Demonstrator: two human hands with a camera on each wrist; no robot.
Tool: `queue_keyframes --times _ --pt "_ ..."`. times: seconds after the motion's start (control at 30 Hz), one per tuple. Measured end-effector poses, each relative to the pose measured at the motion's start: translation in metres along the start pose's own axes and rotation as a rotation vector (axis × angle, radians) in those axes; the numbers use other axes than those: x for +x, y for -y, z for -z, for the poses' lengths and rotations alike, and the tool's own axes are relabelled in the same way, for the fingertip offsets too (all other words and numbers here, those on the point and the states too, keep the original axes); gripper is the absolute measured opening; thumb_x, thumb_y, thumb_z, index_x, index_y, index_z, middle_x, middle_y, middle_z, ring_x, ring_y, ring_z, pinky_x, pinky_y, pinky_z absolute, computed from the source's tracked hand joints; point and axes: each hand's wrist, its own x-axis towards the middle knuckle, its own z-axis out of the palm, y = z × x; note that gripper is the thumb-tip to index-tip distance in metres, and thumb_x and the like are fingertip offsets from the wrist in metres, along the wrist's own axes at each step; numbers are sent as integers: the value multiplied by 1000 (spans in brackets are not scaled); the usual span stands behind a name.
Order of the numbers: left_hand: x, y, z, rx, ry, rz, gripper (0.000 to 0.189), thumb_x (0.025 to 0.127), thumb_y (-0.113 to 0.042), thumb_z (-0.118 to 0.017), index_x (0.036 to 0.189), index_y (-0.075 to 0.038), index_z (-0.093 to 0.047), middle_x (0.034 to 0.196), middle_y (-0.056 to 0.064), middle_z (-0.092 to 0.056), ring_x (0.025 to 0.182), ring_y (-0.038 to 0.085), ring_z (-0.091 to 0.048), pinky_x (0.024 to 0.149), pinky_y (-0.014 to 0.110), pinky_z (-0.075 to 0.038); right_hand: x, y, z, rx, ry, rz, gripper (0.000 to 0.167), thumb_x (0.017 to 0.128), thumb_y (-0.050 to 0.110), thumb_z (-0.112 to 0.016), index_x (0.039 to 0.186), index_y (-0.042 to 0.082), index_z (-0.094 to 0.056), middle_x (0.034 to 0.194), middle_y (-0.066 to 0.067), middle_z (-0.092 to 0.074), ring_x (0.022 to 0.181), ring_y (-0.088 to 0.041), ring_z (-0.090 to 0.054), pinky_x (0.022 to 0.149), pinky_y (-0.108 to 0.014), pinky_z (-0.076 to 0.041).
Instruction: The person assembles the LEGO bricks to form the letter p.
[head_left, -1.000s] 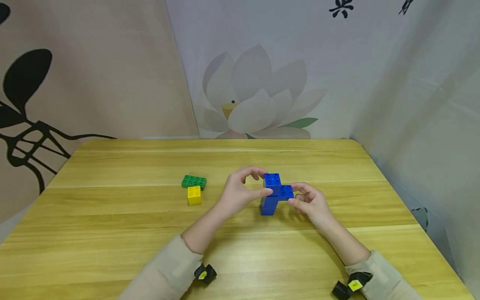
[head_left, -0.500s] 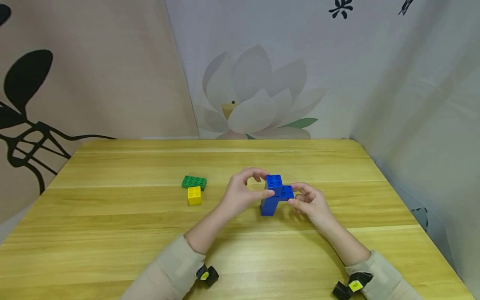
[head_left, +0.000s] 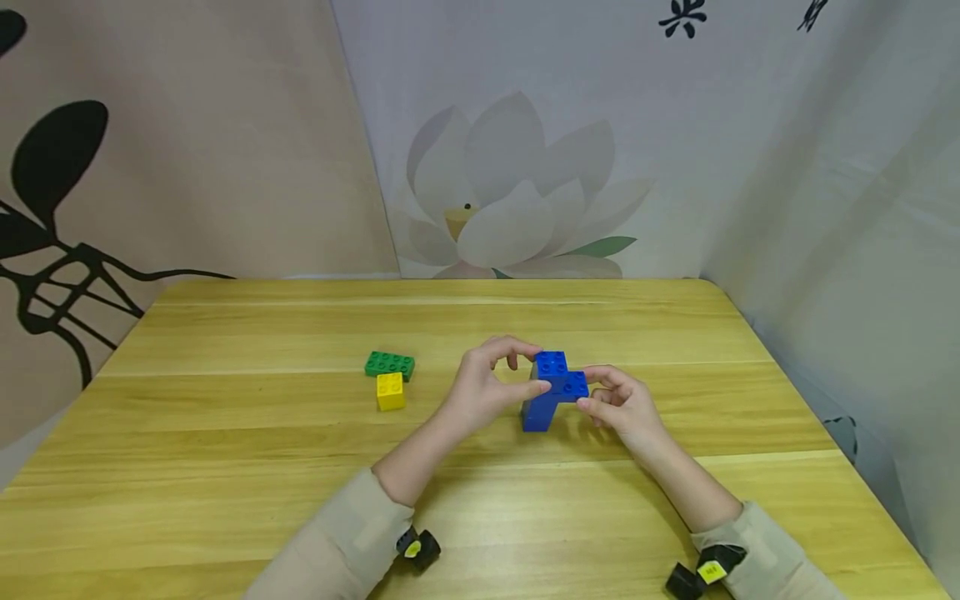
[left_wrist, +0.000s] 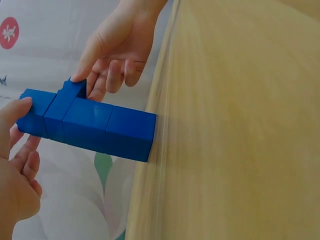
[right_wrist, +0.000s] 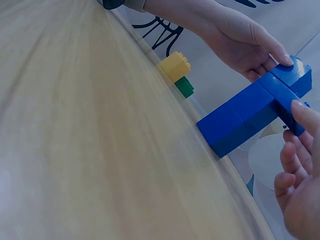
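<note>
A tower of blue toy building bricks [head_left: 538, 414] stands upright on the table, with two bricks at its base in the left wrist view. Above these, a longer blue brick [head_left: 575, 384] juts out to the right. A square blue brick [head_left: 551, 364] sits on top, over the tower's left part. My left hand [head_left: 487, 379] pinches this top brick between thumb and fingers. My right hand [head_left: 622, 406] pinches the jutting end of the longer brick. Both grips also show in the right wrist view, where the left hand [right_wrist: 240, 42] is at the top.
On the wooden table [head_left: 300, 500], left of the hands, lie a green brick [head_left: 389, 364] and a yellow brick [head_left: 390, 391] close in front of it. A printed curtain [head_left: 525, 167] hangs behind the table and along its right side.
My left hand and the top brick have shifted slightly to the right and down, so the brick now sits further over the longer one. The right hand has stayed in place.
</note>
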Motion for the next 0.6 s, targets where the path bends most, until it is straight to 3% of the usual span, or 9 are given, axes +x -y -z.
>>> queue_keyframes --times 0.4,0.6 --pt "0 3 -1 39 5 -56 32 75 -16 -84 105 -11 -73 80 0 -53 81 25 -47 67 38 -33 0 2 2 -11 -20 1 24 86 0 -69 109 4 -63 77 0 -62 57 -11 -49 50 -25 -41" --pt "-1 4 -1 51 -8 -79 32 74 -15 -84 104 -10 -73 80 0 -53 81 28 -47 63 37 -33 0 3 1 -43 -24 -9 29 86 3 -70 112 -2 -60 80 -1 -62 59 -12 -49 52 -25 -41"
